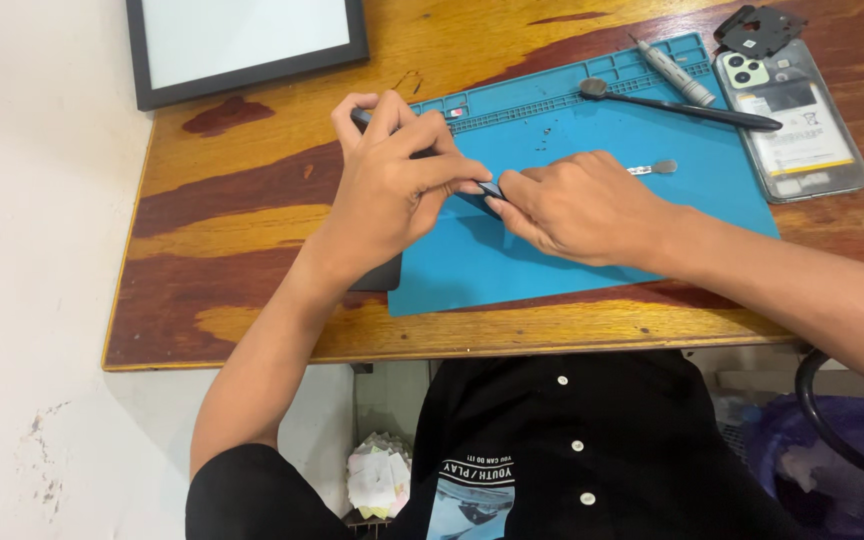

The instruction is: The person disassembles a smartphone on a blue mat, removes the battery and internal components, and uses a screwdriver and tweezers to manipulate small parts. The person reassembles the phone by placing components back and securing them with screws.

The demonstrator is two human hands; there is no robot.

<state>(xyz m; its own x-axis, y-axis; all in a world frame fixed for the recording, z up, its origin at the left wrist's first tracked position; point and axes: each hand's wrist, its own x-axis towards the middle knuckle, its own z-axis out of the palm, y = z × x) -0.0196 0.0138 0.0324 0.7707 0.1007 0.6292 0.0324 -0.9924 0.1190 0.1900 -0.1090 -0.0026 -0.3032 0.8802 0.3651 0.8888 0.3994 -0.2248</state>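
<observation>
- Worn wood, streaked red and yellow, makes up the table (pixel 242 215), with a blue repair mat (pixel 592 250) laid across its right half.
- Both hands meet near the mat's left part, fingertips almost touching each other.
- Left hand (pixel 392 190) has its fingers curled shut around a dark slim tool (pixel 360 117); only the tool's end shows above the knuckles.
- Under that hand lies a dark flat device (pixel 380 275), partly off the mat's left edge; the hand and wrist hide most of it.
- Right hand (pixel 582 205) rests flat-ish on the mat, thumb and forefinger pinched on a small dark part (pixel 492 188) right where the two hands meet. How tightly it is gripped I cannot tell.
- Just beyond the right hand's knuckles, a thin metal spudger (pixel 652 168) pokes out on the mat.
- Farther back, a long black pry tool (pixel 682 108) lies across the mat's upper edge, and a grey screwdriver (pixel 674 72) sits angled beside it.
- Off the mat to the right lies an opened phone (pixel 797 125) with its insides up, and a black cover plate (pixel 757 28) sits at its far end.
- At the table's back left corner lies a black-framed white panel (pixel 247 42).
</observation>
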